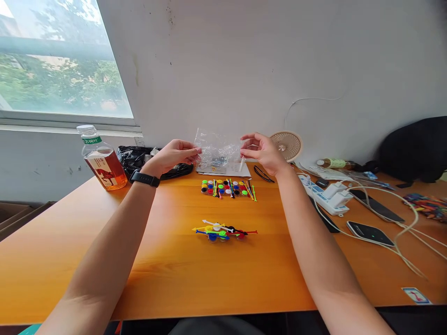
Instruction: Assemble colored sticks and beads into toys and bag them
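Note:
My left hand (pixel 176 155) and my right hand (pixel 262 151) are both raised over the far side of the orange table (pixel 174 270). Between them they pinch a clear plastic bag (pixel 217 149) by its two side edges. The bag hangs just above a white sheet (pixel 244 171) and has some small pieces inside it. A black band sits on my left wrist. Nearer to me lie two groups of small coloured plastic pieces: a far row of discs and sticks (pixel 228 188) and a closer pile (pixel 223 230).
A bottle of amber drink (pixel 102 160) stands at the left, beside a black plastic bag (pixel 139 158). A small fan (pixel 288 145), black glasses (pixel 263 174), a white power strip (pixel 324 195) with cables, two phones (pixel 370 232) and a black backpack (pixel 415 149) fill the right side.

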`<action>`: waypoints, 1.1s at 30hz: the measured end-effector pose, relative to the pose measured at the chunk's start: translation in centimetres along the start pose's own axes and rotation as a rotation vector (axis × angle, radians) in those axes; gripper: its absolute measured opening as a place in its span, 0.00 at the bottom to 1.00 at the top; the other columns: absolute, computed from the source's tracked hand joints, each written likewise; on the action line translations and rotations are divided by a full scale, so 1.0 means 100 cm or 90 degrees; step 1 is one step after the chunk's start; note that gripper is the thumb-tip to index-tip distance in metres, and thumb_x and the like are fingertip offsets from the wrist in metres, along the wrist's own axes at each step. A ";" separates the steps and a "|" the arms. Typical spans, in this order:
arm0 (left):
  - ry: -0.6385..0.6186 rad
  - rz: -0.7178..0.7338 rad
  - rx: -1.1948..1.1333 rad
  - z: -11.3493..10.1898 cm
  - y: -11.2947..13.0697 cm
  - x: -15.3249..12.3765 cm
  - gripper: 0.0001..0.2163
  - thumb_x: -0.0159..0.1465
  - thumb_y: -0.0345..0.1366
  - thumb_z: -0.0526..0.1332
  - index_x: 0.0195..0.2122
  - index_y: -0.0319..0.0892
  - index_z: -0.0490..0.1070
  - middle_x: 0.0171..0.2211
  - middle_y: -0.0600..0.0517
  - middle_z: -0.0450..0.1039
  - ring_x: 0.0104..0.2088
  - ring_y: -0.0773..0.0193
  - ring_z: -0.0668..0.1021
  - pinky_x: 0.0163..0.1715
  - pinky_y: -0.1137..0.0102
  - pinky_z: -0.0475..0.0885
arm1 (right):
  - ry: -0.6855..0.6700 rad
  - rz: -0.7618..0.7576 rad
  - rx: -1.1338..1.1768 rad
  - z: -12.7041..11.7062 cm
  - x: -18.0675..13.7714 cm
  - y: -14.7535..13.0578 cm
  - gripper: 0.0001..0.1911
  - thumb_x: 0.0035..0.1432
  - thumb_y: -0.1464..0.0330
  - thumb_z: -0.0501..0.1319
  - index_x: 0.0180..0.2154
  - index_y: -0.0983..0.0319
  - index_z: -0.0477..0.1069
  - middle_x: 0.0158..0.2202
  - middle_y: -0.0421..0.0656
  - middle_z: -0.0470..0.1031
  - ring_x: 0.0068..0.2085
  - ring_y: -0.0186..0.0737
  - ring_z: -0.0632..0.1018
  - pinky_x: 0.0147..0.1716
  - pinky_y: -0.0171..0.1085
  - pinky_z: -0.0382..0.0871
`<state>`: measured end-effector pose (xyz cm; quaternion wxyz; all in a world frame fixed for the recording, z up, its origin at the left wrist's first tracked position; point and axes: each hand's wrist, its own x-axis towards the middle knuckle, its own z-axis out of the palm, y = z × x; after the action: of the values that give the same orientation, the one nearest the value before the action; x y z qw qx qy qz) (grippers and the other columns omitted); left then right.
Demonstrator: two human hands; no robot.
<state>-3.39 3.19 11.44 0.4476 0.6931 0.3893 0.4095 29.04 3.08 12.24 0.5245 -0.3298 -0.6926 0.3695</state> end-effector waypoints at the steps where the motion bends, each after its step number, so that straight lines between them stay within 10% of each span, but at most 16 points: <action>1: -0.009 0.003 0.006 -0.001 -0.001 0.000 0.22 0.60 0.54 0.75 0.39 0.38 0.82 0.35 0.45 0.83 0.32 0.68 0.81 0.34 0.74 0.76 | -0.031 0.025 -0.016 -0.002 -0.001 0.001 0.23 0.47 0.65 0.79 0.46 0.57 0.78 0.35 0.39 0.77 0.37 0.40 0.80 0.40 0.42 0.83; 11: -0.229 -0.105 0.270 -0.016 -0.019 -0.001 0.24 0.59 0.54 0.74 0.49 0.42 0.80 0.33 0.47 0.83 0.33 0.59 0.84 0.31 0.70 0.76 | -0.348 0.187 -0.114 -0.007 -0.006 0.020 0.21 0.48 0.66 0.77 0.46 0.59 0.82 0.33 0.40 0.79 0.32 0.36 0.79 0.31 0.34 0.77; 19: 0.091 0.235 0.475 0.022 0.025 -0.009 0.16 0.66 0.47 0.68 0.48 0.41 0.80 0.44 0.45 0.83 0.42 0.59 0.81 0.39 0.68 0.72 | -0.378 0.104 -0.096 0.012 -0.009 -0.009 0.20 0.57 0.68 0.72 0.52 0.59 0.79 0.32 0.38 0.77 0.33 0.35 0.76 0.32 0.34 0.73; 25: -0.229 0.288 0.439 0.065 0.066 -0.035 0.11 0.65 0.42 0.70 0.46 0.47 0.84 0.35 0.51 0.82 0.31 0.65 0.77 0.32 0.69 0.69 | -0.341 0.065 -0.082 0.020 -0.014 -0.024 0.23 0.59 0.70 0.68 0.57 0.57 0.75 0.36 0.40 0.81 0.39 0.39 0.79 0.41 0.38 0.75; 33: -0.219 0.318 0.557 0.079 0.051 -0.026 0.12 0.64 0.37 0.68 0.48 0.46 0.83 0.36 0.49 0.81 0.32 0.64 0.76 0.31 0.69 0.67 | -0.365 0.061 -0.084 0.028 -0.014 -0.022 0.23 0.59 0.72 0.67 0.57 0.58 0.75 0.39 0.41 0.83 0.42 0.40 0.82 0.43 0.38 0.78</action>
<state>3.81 -3.04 13.58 0.0628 0.9439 0.2673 0.1833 26.45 0.30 12.97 0.2671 -0.2776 -0.8188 0.4257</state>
